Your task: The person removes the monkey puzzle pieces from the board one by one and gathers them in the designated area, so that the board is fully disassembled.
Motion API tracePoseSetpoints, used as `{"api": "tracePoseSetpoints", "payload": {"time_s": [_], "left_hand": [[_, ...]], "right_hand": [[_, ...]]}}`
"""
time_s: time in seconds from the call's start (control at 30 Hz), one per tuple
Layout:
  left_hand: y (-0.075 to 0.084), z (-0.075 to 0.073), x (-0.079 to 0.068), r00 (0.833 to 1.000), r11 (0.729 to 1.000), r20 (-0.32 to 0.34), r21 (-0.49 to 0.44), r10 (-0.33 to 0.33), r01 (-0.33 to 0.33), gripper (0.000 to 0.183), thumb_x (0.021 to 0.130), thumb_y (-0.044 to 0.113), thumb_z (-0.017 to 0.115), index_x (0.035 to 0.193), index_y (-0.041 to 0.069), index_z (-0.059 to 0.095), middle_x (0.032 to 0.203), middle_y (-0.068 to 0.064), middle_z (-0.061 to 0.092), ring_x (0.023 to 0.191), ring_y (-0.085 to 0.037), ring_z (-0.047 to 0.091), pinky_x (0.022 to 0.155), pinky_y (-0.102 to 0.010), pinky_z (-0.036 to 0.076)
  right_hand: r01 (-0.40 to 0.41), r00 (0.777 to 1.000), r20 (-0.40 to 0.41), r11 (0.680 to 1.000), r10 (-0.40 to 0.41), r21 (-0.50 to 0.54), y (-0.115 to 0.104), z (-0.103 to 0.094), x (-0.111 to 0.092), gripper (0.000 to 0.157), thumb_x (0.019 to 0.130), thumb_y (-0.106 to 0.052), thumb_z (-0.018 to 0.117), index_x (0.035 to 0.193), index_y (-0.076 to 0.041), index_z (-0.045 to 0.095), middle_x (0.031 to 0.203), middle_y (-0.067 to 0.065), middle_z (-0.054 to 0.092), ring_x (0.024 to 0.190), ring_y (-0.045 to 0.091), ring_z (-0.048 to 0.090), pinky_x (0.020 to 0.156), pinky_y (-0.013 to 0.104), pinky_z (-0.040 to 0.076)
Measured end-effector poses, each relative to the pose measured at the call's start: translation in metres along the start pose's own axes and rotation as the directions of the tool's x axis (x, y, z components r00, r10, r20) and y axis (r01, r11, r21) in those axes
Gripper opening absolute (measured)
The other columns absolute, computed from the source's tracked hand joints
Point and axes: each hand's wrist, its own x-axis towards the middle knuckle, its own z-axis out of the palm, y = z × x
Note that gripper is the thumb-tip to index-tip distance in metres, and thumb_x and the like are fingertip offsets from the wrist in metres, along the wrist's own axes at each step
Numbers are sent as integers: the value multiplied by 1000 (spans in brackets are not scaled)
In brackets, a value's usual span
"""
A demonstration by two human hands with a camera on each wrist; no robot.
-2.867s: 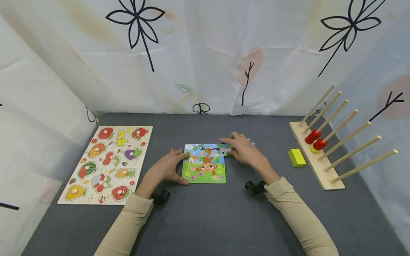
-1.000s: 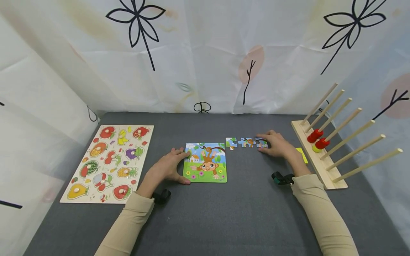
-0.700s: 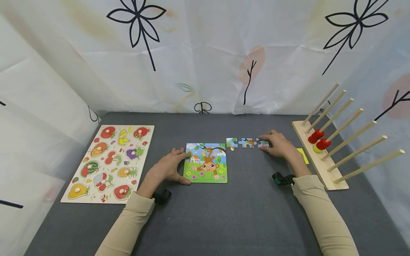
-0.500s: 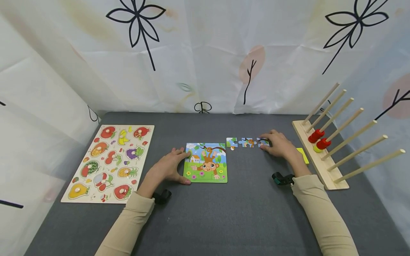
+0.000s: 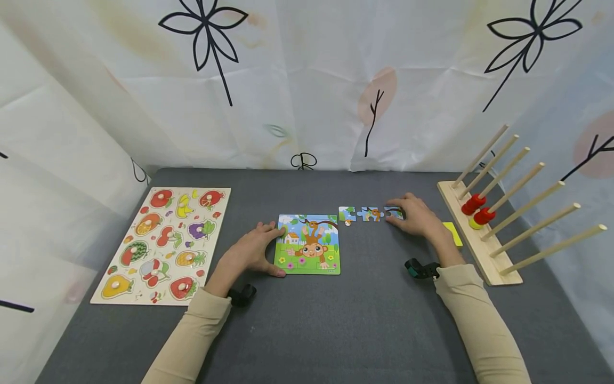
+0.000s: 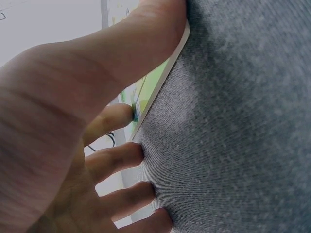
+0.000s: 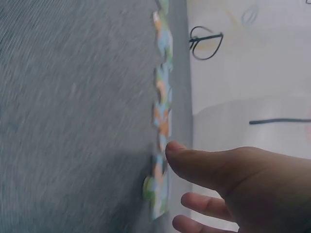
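Note:
A square monkey jigsaw puzzle (image 5: 307, 250) lies on the table in the head view. My left hand (image 5: 251, 248) rests along its left side, thumb at the lower left corner and index fingertip near the upper left. In the left wrist view the thumb (image 6: 146, 34) lies over the edge of the board and the other fingers are spread. My right hand (image 5: 414, 215) is over the rightmost of several loose puzzle pieces (image 5: 394, 212), thumb and index fingertips apart at its edges. The right wrist view shows the thumb (image 7: 199, 162) close beside the row of pieces.
To the left lies a fruit peg-puzzle board (image 5: 160, 245). On the right stands a wooden peg rack (image 5: 479, 234) with red rings (image 5: 472, 204) on its slanting pegs. A yellow block (image 5: 452, 234) sits partly hidden behind my right wrist.
Compared with about three seconds ago, my right hand has moved right from the puzzle's upper right corner to the rightmost loose piece. In the last half second its fingertips shifted slightly left. My left hand stays.

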Motion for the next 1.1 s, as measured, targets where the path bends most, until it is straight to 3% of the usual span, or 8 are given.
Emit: {"api": "tracePoseSetpoints", "payload": {"time_s": [0.3,0.53,0.93,1.1], "left_hand": [[0,0,1,1000,1000,0,-14,-9,9,111,68,50,94,156,9,41,165,-24,32,153,-51,27,119,-67,33],[0,1,2,1000,1000,5,-8,-28,28,119,67,51,94,159,6,33,165,-26,31,153,-50,28,120,-66,33],[0,1,2,1000,1000,5,10,-21,21,118,67,52,93,158,6,35,165,-24,32,153,-50,28,120,-65,33],[0,0,2,1000,1000,7,3,-23,23,118,67,52,93,158,6,35,165,-24,32,154,-49,28,121,-64,33]], "right_hand": [[58,998,-22,996,-57,71,-29,-1,2,47,99,-17,67,141,-1,59,128,30,55,111,43,54,87,58,48],[116,993,-25,991,-114,71,-53,3,4,47,99,-20,68,141,-2,60,126,27,58,97,34,54,76,47,46],[225,974,8,966,-227,129,-85,17,4,49,97,-17,70,144,-5,59,130,26,59,114,42,57,89,53,49],[249,967,8,957,-253,151,-97,25,2,49,96,-17,71,142,-6,60,128,24,60,113,40,57,90,52,49]]}}
